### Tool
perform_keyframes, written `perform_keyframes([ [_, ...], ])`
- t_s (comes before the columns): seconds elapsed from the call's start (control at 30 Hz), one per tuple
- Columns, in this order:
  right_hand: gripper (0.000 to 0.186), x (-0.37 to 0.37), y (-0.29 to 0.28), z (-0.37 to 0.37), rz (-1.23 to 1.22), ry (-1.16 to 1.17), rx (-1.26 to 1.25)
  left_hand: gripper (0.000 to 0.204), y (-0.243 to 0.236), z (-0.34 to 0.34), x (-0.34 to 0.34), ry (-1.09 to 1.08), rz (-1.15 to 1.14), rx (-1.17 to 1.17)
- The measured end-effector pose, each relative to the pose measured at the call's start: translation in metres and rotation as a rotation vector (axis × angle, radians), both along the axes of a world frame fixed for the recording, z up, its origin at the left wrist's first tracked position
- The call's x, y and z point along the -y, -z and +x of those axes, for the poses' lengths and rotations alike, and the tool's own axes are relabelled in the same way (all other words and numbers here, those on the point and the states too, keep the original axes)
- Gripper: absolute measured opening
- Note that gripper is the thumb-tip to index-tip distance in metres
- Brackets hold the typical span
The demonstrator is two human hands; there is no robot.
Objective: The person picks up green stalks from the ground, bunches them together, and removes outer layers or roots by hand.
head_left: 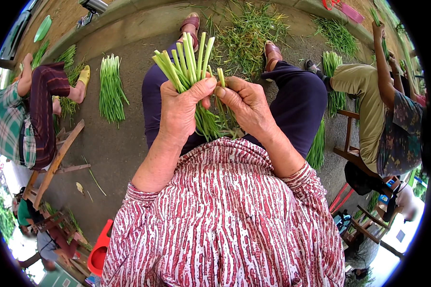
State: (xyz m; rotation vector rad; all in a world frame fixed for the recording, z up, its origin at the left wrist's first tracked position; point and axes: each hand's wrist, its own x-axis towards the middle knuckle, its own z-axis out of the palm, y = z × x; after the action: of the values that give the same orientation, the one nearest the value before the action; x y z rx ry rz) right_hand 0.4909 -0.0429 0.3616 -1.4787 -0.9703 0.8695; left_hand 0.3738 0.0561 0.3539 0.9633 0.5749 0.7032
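A bundle of green stalks with pale cut ends (187, 57) stands upright in my left hand (182, 105), whose thumb presses across it near the middle of the view. Just to its right, my right hand (244, 103) pinches a thinner stalk or small cluster (221, 76) between thumb and fingers, close to the bundle. The lower leaves of the stalks hang between my hands over my lap. Loose green and yellowish trimmings (246, 40) lie on the ground beyond my hands, between my feet.
Tied-looking piles of stalks lie left (110, 88) and right (333, 76) of my legs. Seated people (12, 124) (397, 129) work on either side, on wooden chairs (57, 162). A concrete kerb (143, 16) crosses the back; a red plastic stool (100, 248) is at lower left.
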Motion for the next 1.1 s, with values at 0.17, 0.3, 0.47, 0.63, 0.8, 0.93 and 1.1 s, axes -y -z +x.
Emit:
perform_keyframes([
  [0.17, 0.024, 0.0, 0.005, 0.003, 0.006, -0.068, -0.168, 0.011, -0.006, -0.003, -0.001, 0.068, 0.007, -0.01],
  [0.3, 0.026, 0.003, -0.003, 0.007, -0.048, -0.128, -0.279, 0.012, -0.011, -0.007, -0.005, 0.159, -0.011, -0.072],
  [0.47, 0.028, 0.006, -0.003, 0.011, -0.086, -0.173, -0.25, 0.013, -0.008, -0.008, -0.006, 0.198, -0.046, -0.029],
  [0.63, 0.027, 0.005, -0.001, 0.013, -0.027, -0.223, -0.249, 0.015, -0.005, -0.009, -0.008, 0.214, -0.074, -0.012],
  [0.8, 0.026, 0.006, -0.001, 0.012, -0.055, -0.246, -0.314, 0.016, -0.007, -0.009, -0.009, 0.251, -0.094, -0.014],
  [0.93, 0.027, 0.005, -0.002, 0.014, -0.06, -0.291, -0.358, 0.017, -0.008, -0.009, -0.009, 0.273, -0.123, -0.003],
  [1.1, 0.028, 0.002, -0.007, 0.013, -0.063, -0.319, -0.417, 0.016, -0.003, -0.009, -0.008, 0.266, -0.132, 0.009],
])
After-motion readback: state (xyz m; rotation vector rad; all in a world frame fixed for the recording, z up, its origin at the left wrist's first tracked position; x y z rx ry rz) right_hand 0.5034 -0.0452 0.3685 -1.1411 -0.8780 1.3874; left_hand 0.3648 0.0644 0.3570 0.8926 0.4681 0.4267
